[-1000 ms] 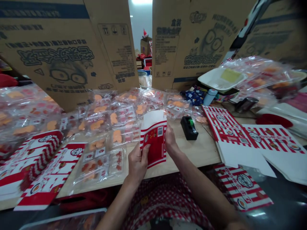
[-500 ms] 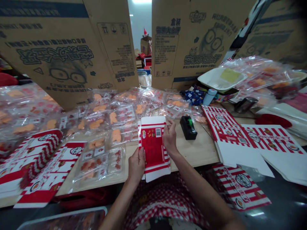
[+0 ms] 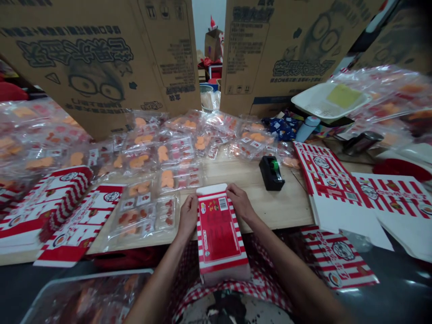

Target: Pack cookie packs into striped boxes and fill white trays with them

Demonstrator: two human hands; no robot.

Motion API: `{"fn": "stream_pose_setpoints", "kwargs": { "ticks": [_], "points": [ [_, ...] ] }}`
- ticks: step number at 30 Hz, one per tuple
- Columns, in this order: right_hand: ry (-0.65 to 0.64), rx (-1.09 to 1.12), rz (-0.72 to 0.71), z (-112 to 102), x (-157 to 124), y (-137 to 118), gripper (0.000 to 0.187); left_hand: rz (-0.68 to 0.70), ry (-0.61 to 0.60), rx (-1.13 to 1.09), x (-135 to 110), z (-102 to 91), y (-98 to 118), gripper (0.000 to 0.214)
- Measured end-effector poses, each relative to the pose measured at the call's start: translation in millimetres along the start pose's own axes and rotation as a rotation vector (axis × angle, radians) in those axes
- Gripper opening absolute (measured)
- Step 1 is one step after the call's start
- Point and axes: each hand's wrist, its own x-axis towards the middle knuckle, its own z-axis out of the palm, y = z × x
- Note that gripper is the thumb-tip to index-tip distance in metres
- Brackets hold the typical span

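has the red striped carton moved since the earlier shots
Yes, the red striped carton has shifted toward the person, further from the black device.

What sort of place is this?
Probably a snack-packing workshop: sealed snack packets cover the wooden table, the left hand and right hand hold a red-and-white printed carton, and cardboard boxes stand behind.

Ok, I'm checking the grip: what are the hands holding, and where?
A red-and-white striped carton, gripped at its far end: left hand and right hand on opposite edges.
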Motion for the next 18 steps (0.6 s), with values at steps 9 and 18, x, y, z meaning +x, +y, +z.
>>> {"fn": "stream_pose_setpoints", "kwargs": {
  "ticks": [9,18],
  "points": [
    [-0.264,0.312,0.223,-23,12,-36,0.049,-0.105,-0.191,-0.171,15,-7.5,52,0.061],
    [-0.357,0.098,0.007,-36,10,-65,0.019,0.242,-0.119,0.151,4,-0.9,57,0.027]
  ]
}}
